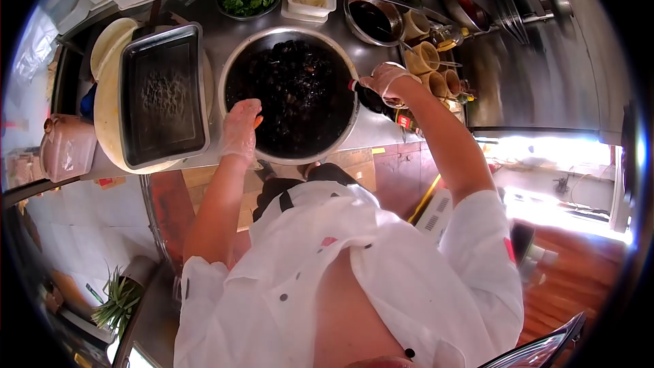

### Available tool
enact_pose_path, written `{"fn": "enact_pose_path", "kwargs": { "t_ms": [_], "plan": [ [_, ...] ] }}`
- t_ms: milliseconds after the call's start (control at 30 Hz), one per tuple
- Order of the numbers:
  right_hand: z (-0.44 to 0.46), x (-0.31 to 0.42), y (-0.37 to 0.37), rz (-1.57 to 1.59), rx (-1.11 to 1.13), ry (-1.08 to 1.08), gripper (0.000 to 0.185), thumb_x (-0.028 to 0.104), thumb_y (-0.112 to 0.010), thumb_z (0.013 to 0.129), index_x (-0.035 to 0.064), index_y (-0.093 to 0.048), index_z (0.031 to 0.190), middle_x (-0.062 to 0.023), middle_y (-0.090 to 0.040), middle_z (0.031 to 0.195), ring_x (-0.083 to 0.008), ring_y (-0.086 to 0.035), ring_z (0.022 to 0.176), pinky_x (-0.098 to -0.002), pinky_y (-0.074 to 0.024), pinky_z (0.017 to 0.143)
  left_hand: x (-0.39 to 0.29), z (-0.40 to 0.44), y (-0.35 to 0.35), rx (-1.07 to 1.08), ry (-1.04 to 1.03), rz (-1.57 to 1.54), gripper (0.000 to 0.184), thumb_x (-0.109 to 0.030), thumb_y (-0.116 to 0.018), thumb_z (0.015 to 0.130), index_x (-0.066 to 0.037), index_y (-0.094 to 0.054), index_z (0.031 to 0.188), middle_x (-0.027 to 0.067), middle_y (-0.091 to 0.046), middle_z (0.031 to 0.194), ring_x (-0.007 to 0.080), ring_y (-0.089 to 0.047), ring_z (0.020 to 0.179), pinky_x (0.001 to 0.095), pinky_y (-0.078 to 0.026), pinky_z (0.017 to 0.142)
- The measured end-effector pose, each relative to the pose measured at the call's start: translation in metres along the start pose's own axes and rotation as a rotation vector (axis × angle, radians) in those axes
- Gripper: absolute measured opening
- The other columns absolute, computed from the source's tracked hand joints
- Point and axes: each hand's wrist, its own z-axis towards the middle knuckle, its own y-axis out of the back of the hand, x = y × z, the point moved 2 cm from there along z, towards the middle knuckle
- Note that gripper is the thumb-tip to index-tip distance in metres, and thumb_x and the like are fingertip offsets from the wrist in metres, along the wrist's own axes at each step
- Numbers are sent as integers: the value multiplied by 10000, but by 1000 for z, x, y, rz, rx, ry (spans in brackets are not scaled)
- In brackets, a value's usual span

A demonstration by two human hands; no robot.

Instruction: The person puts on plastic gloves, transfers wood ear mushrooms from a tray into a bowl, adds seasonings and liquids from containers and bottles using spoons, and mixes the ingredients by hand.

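Note:
A large metal bowl [356,105] holds dark, glistening food [293,88]. At its left rim is my left hand [240,129], in a clear glove, with its fingers together around something small and orange that shows only in part. On the other side, my right hand [387,83], also gloved, is closed on a dark bottle [372,99] with a red cap. The bottle lies tilted, its cap end over the bowl's right rim and its labelled body below my hand.
A black tray [203,95] rests on a pale round container [109,116] at the left. Behind the bowl are chopped greens [246,0], a white tub [311,11] and a bowl of dark sauce [373,22]. Several tan containers [422,58] stand at the right, near a metal wall [545,82].

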Motion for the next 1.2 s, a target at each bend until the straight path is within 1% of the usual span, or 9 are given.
{"fn": "enact_pose_path", "kwargs": {
  "t_ms": [33, 100, 133, 200, 267, 367, 533, 800, 1200],
  "plan": [
    [-4, 1, 2, 24, 4, -44, 694, 605, -379, 1002, 2, -706, 1103, -223, -641, 1221, -357, -581, 1193, -405, -431, 1024, 3, 1, 2, 9, 1, 2, 208, -248, -665, 948, -81, -651, 1071, 9, -618, 1018, 106, -574, 995, 258, -480, 899],
    [15, -16, -15, -176, 11, 68, 364, 317, -432, 998, 151, -596, 1277, -193, -626, 1216, -348, -577, 1210, -413, -473, 995, 4, 2, 2, 18, -3, 1, 209, -248, -668, 947, -84, -649, 1075, 10, -618, 1025, 108, -575, 996, 259, -482, 897],
    [18, -18, -17, -279, 15, 126, 381, 173, -458, 996, 226, -541, 1364, -178, -618, 1214, -343, -575, 1219, -417, -494, 980, 4, 2, 2, 15, -6, -1, 207, -245, -670, 945, -86, -649, 1076, 10, -618, 1029, 108, -576, 996, 259, -482, 895],
    [17, -15, -15, -287, 37, 112, 394, 142, -475, 980, 220, -543, 1360, -183, -625, 1202, -347, -588, 1201, -415, -500, 969, 4, 0, 3, 5, 3, -2, 205, -242, -674, 942, -89, -649, 1076, 10, -618, 1036, 108, -576, 1000, 260, -482, 896],
    [23, -21, -20, -256, 43, 92, 385, 296, -452, 976, 146, -582, 1306, -194, -608, 1246, -354, -574, 1211, -409, -465, 997, 4, 1, 2, 1, 24, -3, 204, -240, -679, 938, -92, -648, 1075, 10, -619, 1041, 108, -576, 1008, 260, -481, 899],
    [39, -33, -32, -112, 40, 33, 712, 631, -391, 986, 9, -663, 1198, -213, -582, 1321, -367, -539, 1237, -401, -396, 1060, 0, -1, -1, -6, 30, -6, 198, -232, -679, 937, -92, -647, 1073, 10, -620, 1044, 109, -572, 1021, 260, -478, 906],
    [10, -7, -17, 162, 29, -125, 676, 617, -405, 987, 27, -696, 1144, -228, -662, 1156, -378, -595, 1145, -424, -431, 1008, 0, 0, 1, -2, 15, -19, 183, -219, -668, 944, -91, -645, 1072, 11, -618, 1049, 112, -569, 1032, 259, -477, 911],
    [-6, 41, -22, 149, 9, 100, 689, 575, -381, 1010, -24, -718, 1054, -245, -654, 1171, -403, -613, 1126, -448, -468, 974, 0, 0, -1, -10, 32, -23, 157, -198, -651, 959, -87, -650, 1070, 9, -624, 1018, 110, -576, 1011, 249, -478, 898],
    [-4, 52, -31, 380, -57, 19, 646, 598, -455, 971, 19, -725, 1072, -225, -676, 1138, -391, -623, 1109, -423, -472, 973, -4, -4, 7, -37, 38, -7, 156, -212, -640, 966, -87, -650, 1060, 0, -621, 1013, 101, -573, 994, 244, -473, 888]
  ]
}}
